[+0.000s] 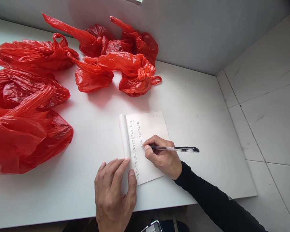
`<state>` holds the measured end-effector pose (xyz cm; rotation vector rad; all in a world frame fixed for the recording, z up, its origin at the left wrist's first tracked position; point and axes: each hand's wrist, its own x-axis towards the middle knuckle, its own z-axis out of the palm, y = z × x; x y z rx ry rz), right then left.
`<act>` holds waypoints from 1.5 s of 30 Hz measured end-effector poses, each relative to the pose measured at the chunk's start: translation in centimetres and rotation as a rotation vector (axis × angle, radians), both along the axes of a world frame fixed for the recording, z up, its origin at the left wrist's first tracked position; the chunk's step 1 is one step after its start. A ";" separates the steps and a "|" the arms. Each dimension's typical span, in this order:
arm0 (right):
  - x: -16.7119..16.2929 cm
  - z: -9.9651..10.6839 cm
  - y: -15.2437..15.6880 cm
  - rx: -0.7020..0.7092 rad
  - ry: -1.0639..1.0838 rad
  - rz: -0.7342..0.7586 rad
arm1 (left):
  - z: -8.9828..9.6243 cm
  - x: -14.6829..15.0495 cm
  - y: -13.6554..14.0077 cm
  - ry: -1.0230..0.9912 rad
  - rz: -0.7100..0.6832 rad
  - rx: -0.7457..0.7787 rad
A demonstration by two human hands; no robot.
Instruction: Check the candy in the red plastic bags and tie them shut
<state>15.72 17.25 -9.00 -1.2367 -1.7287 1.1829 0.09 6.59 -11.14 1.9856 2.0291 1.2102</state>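
Observation:
A small notebook lies open on the white table, its left pages rolled back along the spine. Two columns of handwritten two-digit numbers run down the page. My right hand grips a black and clear pen, with the tip at the last number of the second column. My left hand rests on the notebook's lower left edge, fingers stretched out and thumb apart, holding nothing.
Several knotted red plastic bags stand at the back of the white table, and more red bags sit at the left. A grey wall rises behind. White tiles show at the right.

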 end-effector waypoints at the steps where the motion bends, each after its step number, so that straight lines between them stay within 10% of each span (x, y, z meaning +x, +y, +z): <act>1: 0.0 0.0 0.0 0.002 -0.001 -0.001 | 0.0 0.0 0.0 0.001 0.001 -0.001; 45: 0.0 0.2 0.0 -0.037 0.001 0.002 | 0.1 0.1 0.1 -0.001 0.006 -0.012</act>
